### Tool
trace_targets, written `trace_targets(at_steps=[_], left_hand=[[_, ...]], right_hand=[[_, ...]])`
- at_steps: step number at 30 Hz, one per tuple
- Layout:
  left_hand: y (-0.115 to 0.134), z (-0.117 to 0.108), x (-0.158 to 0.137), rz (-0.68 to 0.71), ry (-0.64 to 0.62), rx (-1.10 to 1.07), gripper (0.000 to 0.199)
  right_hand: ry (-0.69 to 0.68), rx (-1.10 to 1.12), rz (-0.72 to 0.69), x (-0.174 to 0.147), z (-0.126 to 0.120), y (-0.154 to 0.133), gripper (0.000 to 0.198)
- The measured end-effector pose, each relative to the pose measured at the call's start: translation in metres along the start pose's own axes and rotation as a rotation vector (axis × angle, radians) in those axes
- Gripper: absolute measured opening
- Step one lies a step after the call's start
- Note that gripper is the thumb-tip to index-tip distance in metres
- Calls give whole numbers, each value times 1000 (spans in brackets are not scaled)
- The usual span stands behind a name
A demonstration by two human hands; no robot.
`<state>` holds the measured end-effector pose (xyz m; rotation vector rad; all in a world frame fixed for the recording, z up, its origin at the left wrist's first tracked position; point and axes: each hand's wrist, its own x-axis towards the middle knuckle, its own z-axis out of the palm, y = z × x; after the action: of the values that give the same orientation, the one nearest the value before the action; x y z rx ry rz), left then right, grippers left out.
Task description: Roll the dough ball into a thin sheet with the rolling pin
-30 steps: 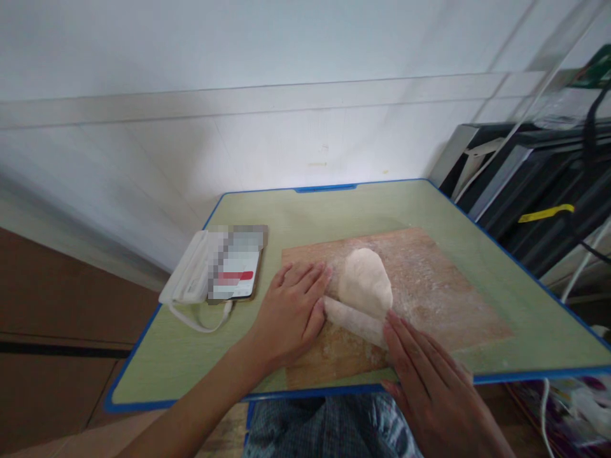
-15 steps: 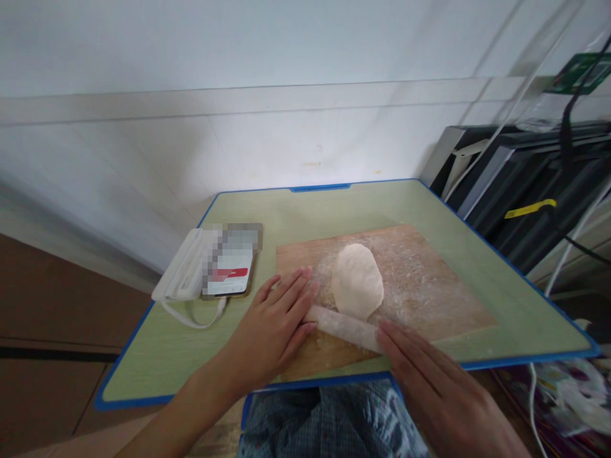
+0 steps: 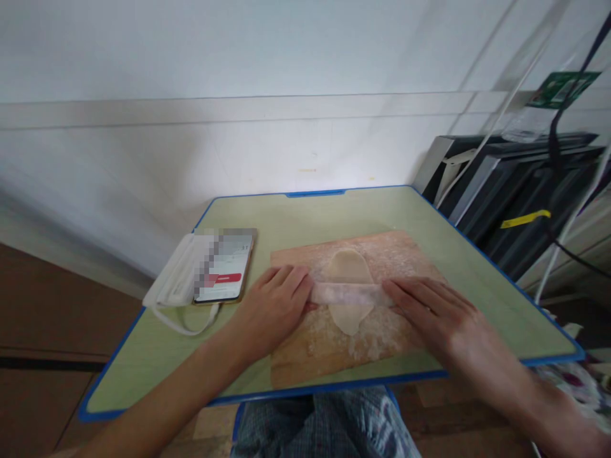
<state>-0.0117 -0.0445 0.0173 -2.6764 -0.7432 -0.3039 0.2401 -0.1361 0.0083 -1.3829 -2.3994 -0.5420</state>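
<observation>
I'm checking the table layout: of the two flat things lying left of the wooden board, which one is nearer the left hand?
The phone, screen lit, lies nearer the left hand; the white case lies beyond it.

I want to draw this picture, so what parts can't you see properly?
- Rolling pin, head view: both ends lie under the left hand and right hand.
- Dough: its middle strip is hidden by the pin.
- Phone: part of the screen is pixelated, unreadable.
- White case beside it: partly blurred and covered by the phone.
- Wooden board: the near left part is hidden by the left hand.
- Right forearm: motion-blurred, cut off by the frame edge.
</observation>
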Motion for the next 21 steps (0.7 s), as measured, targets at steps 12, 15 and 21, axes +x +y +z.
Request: trace_targets(at_steps=[12,15,21], left_hand=[[0,10,20,-128,-175,-146,51],[-5,8,25,-142,-183,-190,57],[-15,14,31,-159,-194,-240,59]], right_hand=[[-102,117,45,31,29,25,53],[-154,131,76,40,32,31,53],[-242,177,96,56,37,40,50]])
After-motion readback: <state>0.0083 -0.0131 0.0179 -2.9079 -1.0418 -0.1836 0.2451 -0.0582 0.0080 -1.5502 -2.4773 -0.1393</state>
